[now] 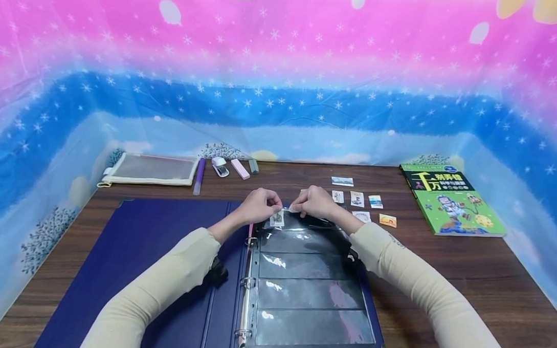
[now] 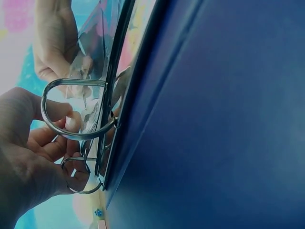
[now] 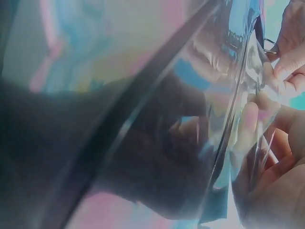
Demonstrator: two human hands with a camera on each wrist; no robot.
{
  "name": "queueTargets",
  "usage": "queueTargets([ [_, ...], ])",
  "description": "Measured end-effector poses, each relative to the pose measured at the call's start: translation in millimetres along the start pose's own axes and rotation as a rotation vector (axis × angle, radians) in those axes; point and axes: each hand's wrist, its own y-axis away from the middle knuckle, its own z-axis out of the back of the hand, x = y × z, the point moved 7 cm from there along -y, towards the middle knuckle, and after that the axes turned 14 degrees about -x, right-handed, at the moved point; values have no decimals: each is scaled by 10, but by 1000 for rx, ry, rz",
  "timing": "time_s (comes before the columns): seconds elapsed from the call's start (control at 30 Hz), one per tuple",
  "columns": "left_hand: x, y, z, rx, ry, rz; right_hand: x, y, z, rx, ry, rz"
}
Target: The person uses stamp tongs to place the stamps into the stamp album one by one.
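Saw a patterned cloth [image 1: 281, 107] hung around the far side and both flanks of a dark wooden table [image 1: 491, 289]. Found a blue binder [image 1: 165, 242] lying open on the wood, with a glossy page [image 1: 311, 293] of see-through pockets on its right half. Noted cream sleeves [image 1: 169, 277] reaching in over the binder. Spotted a green book [image 1: 452, 200] toward the right and a pouch [image 1: 154, 168] toward the far left. Saw the left hand [image 1: 260, 204] pinching at the page's top edge, near the ring side, and the right hand [image 1: 318, 202] just beside it, thumb and fingers closed on the page's clear film. Noted a purple pen [image 1: 199, 176] by the pouch, then a pink block [image 1: 240, 169] and a green-grey block [image 1: 253, 166]. Made out metal rings [image 1: 248, 282] through the page's edge. Found loose stamps [image 1: 357, 199] scattered flat beyond the right hand. Saw one stamp [image 1: 277, 220] held at the left fingertips, over the top pocket; could not tell inside from in front of the film.
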Motion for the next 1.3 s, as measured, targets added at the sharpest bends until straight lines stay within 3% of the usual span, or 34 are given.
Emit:
queueTargets([
  [0.7,-27,-2,-3,-24,-19,-57,-13,-4,-28,47,16,6],
  [1.07,-20,-6,-4,-20,-20,-68,30,-27,-25,25,46,96],
  [1.3,1,-16,-22,-25,-34,-76,15,-36,-40,35,38,111],
])
